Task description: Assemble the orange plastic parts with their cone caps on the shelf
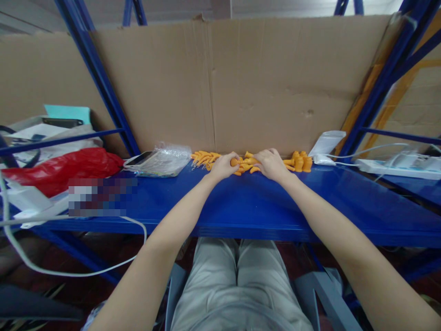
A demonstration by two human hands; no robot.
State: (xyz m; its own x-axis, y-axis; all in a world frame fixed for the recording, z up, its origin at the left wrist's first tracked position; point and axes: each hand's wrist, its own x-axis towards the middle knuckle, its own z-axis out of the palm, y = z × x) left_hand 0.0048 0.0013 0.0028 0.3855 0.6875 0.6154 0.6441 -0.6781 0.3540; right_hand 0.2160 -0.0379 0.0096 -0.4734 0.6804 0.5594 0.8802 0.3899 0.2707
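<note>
Several small orange plastic pieces [204,158] lie in a row along the back of the blue shelf [241,202], against a cardboard sheet [248,82]. My left hand [223,166] is curled around one orange piece at the middle of the row. My right hand [272,164] rests on the pile just to the right, fingers bent over more orange pieces [248,164]. A small group of upright orange pieces [300,162] stands to the right of my right hand.
A clear plastic bag [161,160] with a phone beside it lies to the left. A red bag [65,169] and white cables [69,269] are farther left. A white packet [325,145] and a power strip [396,166] sit to the right. Blue rack posts [99,78] frame the cardboard.
</note>
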